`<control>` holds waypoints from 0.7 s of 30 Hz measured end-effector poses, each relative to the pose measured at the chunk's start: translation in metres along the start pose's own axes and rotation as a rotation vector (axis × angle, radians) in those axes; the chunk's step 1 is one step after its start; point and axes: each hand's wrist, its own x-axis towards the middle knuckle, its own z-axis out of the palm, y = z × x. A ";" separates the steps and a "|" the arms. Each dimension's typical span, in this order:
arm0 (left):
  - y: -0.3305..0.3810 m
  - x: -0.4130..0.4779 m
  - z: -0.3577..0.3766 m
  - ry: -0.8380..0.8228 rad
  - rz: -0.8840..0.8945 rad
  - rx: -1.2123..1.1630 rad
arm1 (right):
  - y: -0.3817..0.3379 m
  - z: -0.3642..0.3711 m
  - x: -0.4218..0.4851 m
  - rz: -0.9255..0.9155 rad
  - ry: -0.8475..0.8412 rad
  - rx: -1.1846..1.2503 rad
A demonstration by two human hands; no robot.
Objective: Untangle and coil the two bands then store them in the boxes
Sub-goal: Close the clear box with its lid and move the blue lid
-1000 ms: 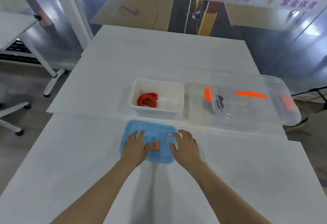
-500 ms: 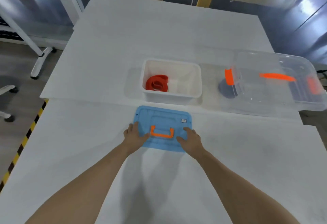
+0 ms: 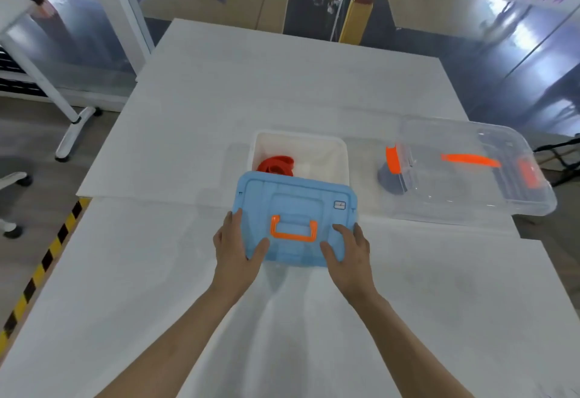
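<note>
A blue lid [image 3: 295, 206] with an orange handle [image 3: 293, 228] hangs tilted above the table, its far edge over the near side of the white box [image 3: 332, 146]. My left hand [image 3: 237, 245] grips the lid's near left corner, thumb on top. My right hand [image 3: 350, 250] grips its near right corner the same way. A coiled red band [image 3: 276, 163] lies inside the white box, partly hidden by the lid. A dark grey coiled band [image 3: 387, 179] sits inside the clear box [image 3: 477, 196] with orange latches, to the right.
The clear box carries its lid, with an orange handle [image 3: 469, 159] on top. Two white tables [image 3: 408, 303] meet along a seam below the boxes. Black-and-yellow floor tape [image 3: 40, 269] runs at the left, beside a chair base and a table leg.
Both hands have gripped the blue lid at its near corners and lifted it off the table, carrying it forward over the white box's near edge.
</note>
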 end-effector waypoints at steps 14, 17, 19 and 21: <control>0.078 0.172 -0.006 -0.148 -0.107 0.166 | -0.066 -0.037 0.173 0.020 -0.029 -0.162; 0.080 0.187 -0.003 -0.212 -0.117 0.213 | -0.060 -0.032 0.187 0.029 -0.076 -0.195; 0.077 0.192 0.000 -0.253 -0.123 0.263 | -0.053 -0.029 0.188 0.010 -0.110 -0.218; 0.068 0.195 0.005 -0.263 -0.107 0.345 | -0.046 -0.026 0.187 -0.030 -0.127 -0.233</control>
